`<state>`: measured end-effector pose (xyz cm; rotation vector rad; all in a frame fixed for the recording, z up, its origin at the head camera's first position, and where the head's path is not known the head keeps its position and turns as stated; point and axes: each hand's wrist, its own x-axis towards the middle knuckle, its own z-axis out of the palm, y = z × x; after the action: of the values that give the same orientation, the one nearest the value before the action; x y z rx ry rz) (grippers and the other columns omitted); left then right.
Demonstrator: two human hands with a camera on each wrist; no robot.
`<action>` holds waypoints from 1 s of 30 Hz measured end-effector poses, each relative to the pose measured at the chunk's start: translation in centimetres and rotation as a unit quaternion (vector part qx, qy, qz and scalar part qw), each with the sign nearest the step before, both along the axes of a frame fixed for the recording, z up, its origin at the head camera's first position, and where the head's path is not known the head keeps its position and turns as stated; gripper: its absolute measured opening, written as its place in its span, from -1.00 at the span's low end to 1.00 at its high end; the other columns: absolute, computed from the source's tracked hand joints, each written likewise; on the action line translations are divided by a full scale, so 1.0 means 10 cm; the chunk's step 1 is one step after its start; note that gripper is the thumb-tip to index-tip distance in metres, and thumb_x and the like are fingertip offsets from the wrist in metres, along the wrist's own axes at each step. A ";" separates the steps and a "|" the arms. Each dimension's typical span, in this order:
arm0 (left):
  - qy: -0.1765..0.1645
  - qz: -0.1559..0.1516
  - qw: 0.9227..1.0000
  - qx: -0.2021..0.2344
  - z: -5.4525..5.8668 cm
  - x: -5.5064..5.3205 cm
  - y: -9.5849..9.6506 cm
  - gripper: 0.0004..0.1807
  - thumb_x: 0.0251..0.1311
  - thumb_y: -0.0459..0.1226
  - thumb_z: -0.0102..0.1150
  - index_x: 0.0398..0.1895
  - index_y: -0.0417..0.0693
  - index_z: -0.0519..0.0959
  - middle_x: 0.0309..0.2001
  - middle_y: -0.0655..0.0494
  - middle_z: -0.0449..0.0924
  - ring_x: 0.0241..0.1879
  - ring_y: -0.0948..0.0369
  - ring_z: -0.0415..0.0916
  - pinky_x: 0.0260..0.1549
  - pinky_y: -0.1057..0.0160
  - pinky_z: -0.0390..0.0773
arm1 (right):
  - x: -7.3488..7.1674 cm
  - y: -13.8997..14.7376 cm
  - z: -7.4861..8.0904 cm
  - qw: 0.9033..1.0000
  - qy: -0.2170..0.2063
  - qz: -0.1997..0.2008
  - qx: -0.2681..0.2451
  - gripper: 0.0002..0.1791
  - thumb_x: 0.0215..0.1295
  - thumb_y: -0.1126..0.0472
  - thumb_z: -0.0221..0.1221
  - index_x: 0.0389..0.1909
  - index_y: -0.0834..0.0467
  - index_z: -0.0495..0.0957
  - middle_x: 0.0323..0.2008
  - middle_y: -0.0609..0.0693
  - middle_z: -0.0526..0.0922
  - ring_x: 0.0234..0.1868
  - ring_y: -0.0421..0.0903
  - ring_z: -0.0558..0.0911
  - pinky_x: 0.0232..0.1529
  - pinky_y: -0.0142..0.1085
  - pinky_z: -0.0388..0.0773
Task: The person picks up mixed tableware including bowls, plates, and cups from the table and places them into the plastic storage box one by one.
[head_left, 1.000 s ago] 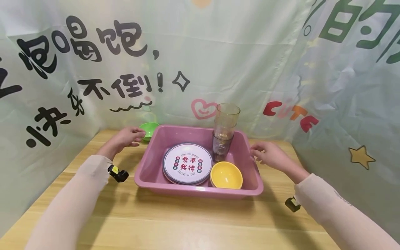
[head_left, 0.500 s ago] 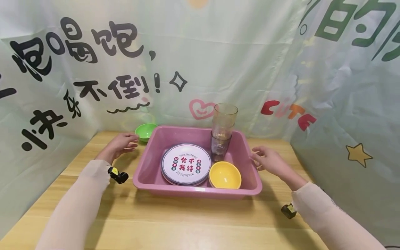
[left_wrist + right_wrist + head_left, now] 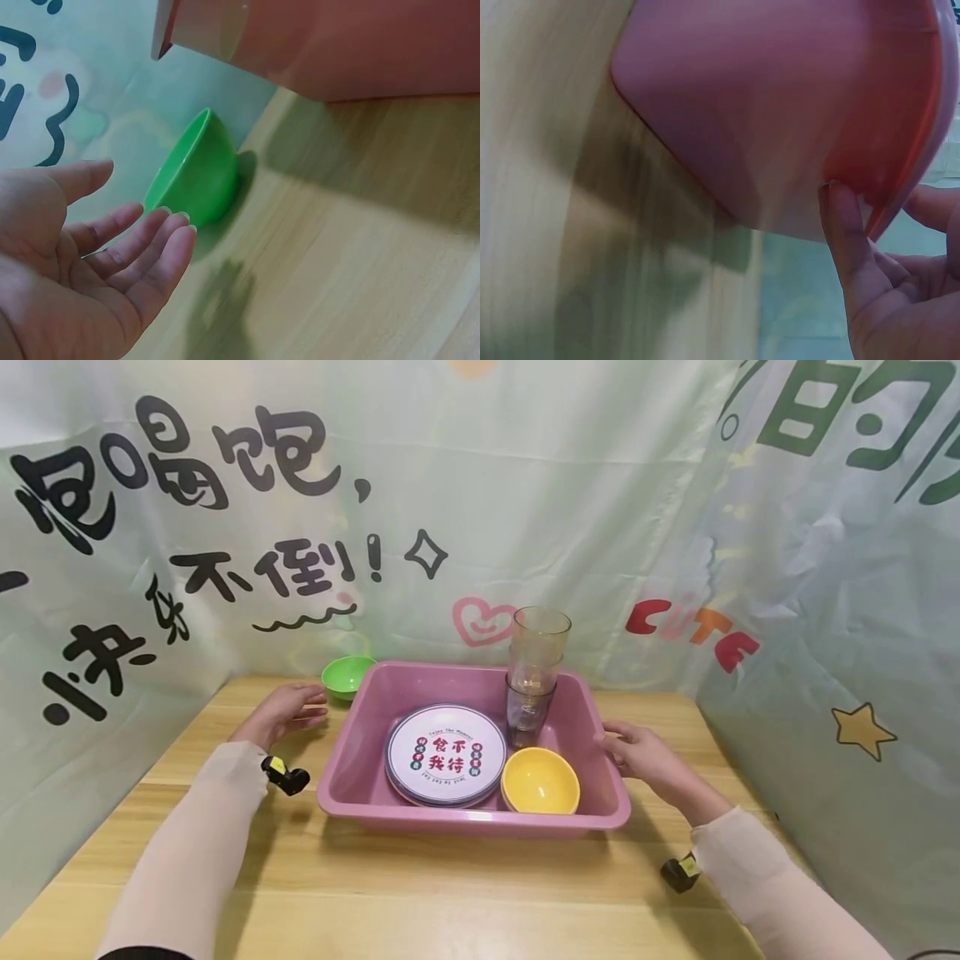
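A pink plastic basin stands on the wooden table. Inside it are a stack of plates with red lettering, a yellow bowl and a stack of clear tumblers. My right hand holds the basin's right rim, thumb over the edge and fingers under it, as the right wrist view shows. On the other side, my left hand hovers with relaxed fingers and holds nothing. A green bowl sits just beyond its fingertips, behind the basin's left corner; whether they touch it I cannot tell.
A pale printed curtain hangs behind the table and along both sides, close to the basin's back. The tabletop extends in front of the basin.
My left hand has drawn slightly left, away from the green bowl, which now shows fully in the head view. The right hand has taken hold of the basin's rim.
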<state>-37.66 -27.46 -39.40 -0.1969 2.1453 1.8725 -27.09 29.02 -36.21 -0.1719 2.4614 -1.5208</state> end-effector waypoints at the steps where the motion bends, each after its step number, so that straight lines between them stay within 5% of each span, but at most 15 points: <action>1: -0.004 0.003 1.000 0.003 -0.01 -0.01 0.00 -0.28 0.52 -0.11 -0.14 0.52 -0.30 -0.11 0.45 -0.31 0.04 0.14 0.05 0.43 0.18 0.19 0.45 | 0.00 0.00 -0.01 1.000 0.001 0.001 0.001 -0.31 0.51 0.07 0.01 0.44 0.42 0.08 0.12 0.33 0.54 0.05 0.03 0.60 0.07 -0.09 0.58; 10: -0.016 0.016 1.000 0.018 -0.06 -0.15 0.04 -0.30 0.51 -0.09 -0.12 0.50 -0.32 -0.03 0.42 -0.29 0.09 0.00 0.12 0.51 0.18 0.19 0.45 | 0.04 0.01 -0.10 0.999 -0.015 -0.001 -0.044 -0.33 0.52 0.06 0.00 0.43 0.40 0.10 0.05 0.29 0.58 0.00 0.00 0.62 -0.02 -0.20 0.61; 22: -0.031 0.001 0.999 0.025 -0.14 -0.28 0.10 -0.26 0.51 -0.09 -0.12 0.48 -0.41 -0.07 0.44 -0.41 0.00 0.17 -0.08 0.46 0.16 0.20 0.45 | 0.05 0.00 -0.13 0.997 -0.025 0.006 -0.074 -0.36 0.54 0.07 -0.03 0.44 0.36 0.09 -0.08 0.27 0.58 -0.11 -0.05 0.62 -0.12 -0.24 0.64; 30: -0.035 0.021 0.997 0.061 -0.28 -0.39 0.15 -0.36 0.53 -0.11 -0.19 0.38 -0.50 0.08 0.30 -0.45 0.23 -0.24 0.15 0.66 0.15 0.16 0.46 | 0.07 0.00 -0.16 0.994 -0.037 0.009 -0.099 -0.36 0.56 0.09 -0.07 0.48 0.32 0.03 -0.03 0.30 0.58 -0.09 -0.05 0.64 -0.12 -0.22 0.65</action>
<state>-41.52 -25.92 -42.23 -0.2795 1.9893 1.9823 -26.40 28.99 -37.85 -0.1691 2.2456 -1.7305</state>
